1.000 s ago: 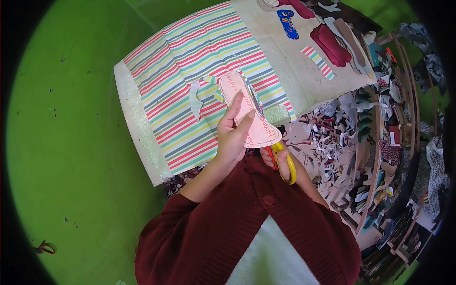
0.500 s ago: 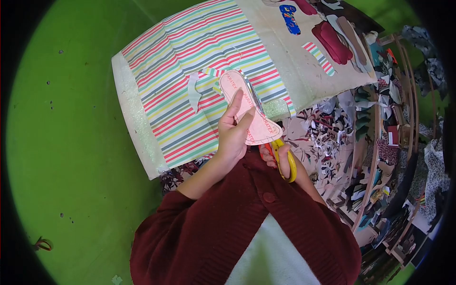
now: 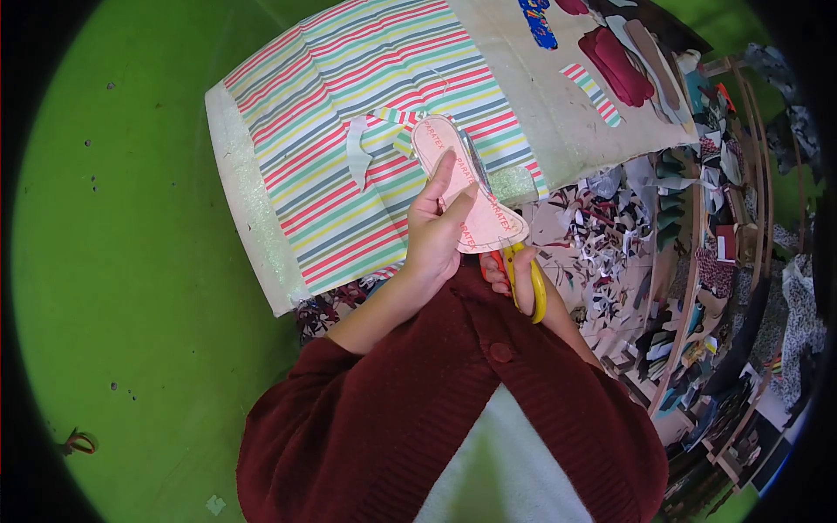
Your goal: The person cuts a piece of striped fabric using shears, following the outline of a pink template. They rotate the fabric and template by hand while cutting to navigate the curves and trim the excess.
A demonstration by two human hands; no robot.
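My left hand (image 3: 436,228) grips a pink insole-shaped piece (image 3: 443,146) printed with red "PARATEX" lettering, thumb and fingers pressed on it. Striped trimming (image 3: 397,116) hangs from the upper left edge of the piece. My right hand (image 3: 514,277) is closed on the handles of scissors (image 3: 534,292), yellow and red. The blades (image 3: 478,166) run along the piece's right edge, partly hidden by it. Behind lies striped fabric (image 3: 331,157) on a pale work surface (image 3: 253,227). A white curved scrap (image 3: 357,154) rests on the fabric.
On the surface's right part lie a striped strip (image 3: 593,96), a blue patterned piece (image 3: 538,24) and dark red pieces (image 3: 615,65). Many scraps (image 3: 602,253) cover the floor at the right, beside a wooden rack (image 3: 684,305) with stacked materials.
Both hands, the pink piece and the scissors have shifted slightly right and up in view. The surface's right part has also shifted a little. My grips look the same.
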